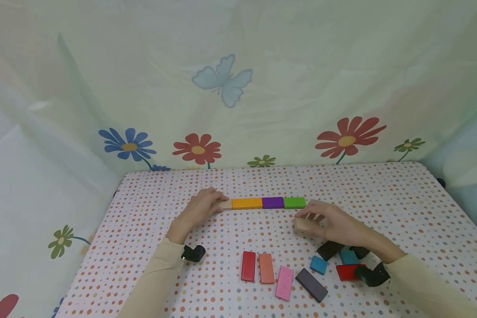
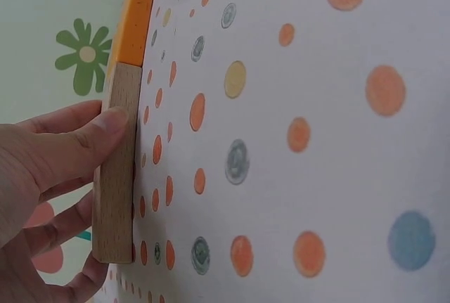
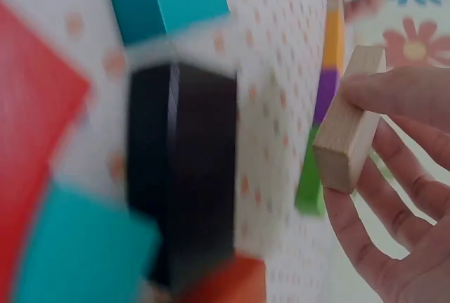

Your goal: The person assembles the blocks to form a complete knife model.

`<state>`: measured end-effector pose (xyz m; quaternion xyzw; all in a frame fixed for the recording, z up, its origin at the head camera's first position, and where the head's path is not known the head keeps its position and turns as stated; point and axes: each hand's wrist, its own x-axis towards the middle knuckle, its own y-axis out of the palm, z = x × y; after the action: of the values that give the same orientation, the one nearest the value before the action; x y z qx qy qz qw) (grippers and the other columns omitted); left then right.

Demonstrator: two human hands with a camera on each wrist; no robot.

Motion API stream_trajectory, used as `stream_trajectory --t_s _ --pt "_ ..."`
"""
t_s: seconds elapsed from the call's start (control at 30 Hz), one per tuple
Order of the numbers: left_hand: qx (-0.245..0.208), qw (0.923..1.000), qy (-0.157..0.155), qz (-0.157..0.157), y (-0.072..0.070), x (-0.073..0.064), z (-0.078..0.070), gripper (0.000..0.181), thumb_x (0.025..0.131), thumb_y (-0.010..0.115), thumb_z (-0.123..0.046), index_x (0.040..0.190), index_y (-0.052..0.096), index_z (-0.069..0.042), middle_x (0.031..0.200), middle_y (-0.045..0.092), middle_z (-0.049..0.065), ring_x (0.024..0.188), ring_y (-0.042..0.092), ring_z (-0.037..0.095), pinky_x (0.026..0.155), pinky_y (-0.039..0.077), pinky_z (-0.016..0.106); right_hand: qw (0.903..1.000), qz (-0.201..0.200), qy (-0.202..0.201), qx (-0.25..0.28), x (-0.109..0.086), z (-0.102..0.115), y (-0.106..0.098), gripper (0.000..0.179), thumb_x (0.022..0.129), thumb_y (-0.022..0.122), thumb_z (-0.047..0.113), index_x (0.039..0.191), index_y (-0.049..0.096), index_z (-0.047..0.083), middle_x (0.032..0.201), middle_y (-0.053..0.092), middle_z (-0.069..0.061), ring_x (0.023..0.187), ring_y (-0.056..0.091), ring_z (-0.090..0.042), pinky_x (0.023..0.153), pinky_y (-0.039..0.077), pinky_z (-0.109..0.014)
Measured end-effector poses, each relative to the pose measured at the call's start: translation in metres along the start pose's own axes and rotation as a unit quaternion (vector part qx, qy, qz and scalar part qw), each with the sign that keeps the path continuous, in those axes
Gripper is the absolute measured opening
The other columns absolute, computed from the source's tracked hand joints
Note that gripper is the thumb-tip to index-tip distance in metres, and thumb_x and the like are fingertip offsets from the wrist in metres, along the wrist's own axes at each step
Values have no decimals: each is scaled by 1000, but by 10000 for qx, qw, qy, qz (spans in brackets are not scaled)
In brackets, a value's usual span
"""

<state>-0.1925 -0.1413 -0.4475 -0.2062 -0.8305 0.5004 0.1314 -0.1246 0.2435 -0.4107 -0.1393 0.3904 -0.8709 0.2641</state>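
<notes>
A row of blocks lies end to end across the table: an orange block [image 1: 247, 203], a purple block [image 1: 273, 202] and a green block [image 1: 294, 202], with a plain wooden block [image 2: 118, 176] at the left end. My left hand [image 1: 202, 206] holds that plain block, thumb on its near face and fingers behind and at its far end. Its other end meets the orange block. My right hand [image 1: 335, 221] grips a second plain wooden block [image 3: 348, 127] between thumb and fingers, above the table and just in front of the row's green end.
In front of the row lie a red block [image 1: 248, 266], a salmon block [image 1: 266, 268], a pink block [image 1: 284, 282] and a dark grey block [image 1: 312, 285]. Under my right forearm are a black block [image 1: 331, 250] and several blue and red ones. A flowered curtain [image 1: 286, 101] hangs behind the table.
</notes>
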Motion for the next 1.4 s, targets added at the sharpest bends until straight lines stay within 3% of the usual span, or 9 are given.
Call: stream_trajectory --t_s 0.17,0.47,0.63,0.9,1.17,1.4 --pt "9 10000 -9 27 1 2 0 31 98 74 -18 129 73 -16 125 66 6 118 58 29 100 46 57 9982 -333 390 -304 3 -15 -16 41 85 84 -3 122 71 5 114 68 -6 100 65 -23 85 59 -44" --pt "-11 10000 1 32 -2 0 -1 30 98 75 -16 128 73 -15 122 66 6 115 59 29 98 46 57 9956 -214 879 -248 12 -41 -23 36 91 77 -3 126 69 0 114 66 -13 100 66 -30 82 60 -48" --pt "-16 10000 34 24 -2 0 -1 31 97 76 -16 128 73 -14 122 66 7 115 59 30 98 47 57 9933 -289 971 -549 18 -48 -21 32 94 75 -2 125 70 0 113 66 -14 100 65 -31 83 59 -50" --pt "-69 9999 -65 75 -1 1 0 31 98 74 -17 129 73 -16 124 65 6 117 58 28 101 45 57 9911 -317 980 -848 29 -51 -18 39 87 78 -8 124 71 -1 114 67 -16 106 63 -37 94 53 -60" --pt "-106 9999 -39 108 -1 0 -1 30 98 74 -16 129 73 -15 124 65 6 117 58 29 101 45 58 9886 -196 945 -1154 36 -50 -19 34 87 81 -4 120 75 1 105 67 -9 97 60 -28 92 54 -56" --pt "-59 9999 -80 87 -1 1 1 31 98 75 -17 129 73 -16 125 65 6 117 58 29 103 44 59 9896 -197 1082 -932 40 -45 -20 33 85 81 -7 118 75 -1 105 67 -13 102 62 -35 93 52 -60"
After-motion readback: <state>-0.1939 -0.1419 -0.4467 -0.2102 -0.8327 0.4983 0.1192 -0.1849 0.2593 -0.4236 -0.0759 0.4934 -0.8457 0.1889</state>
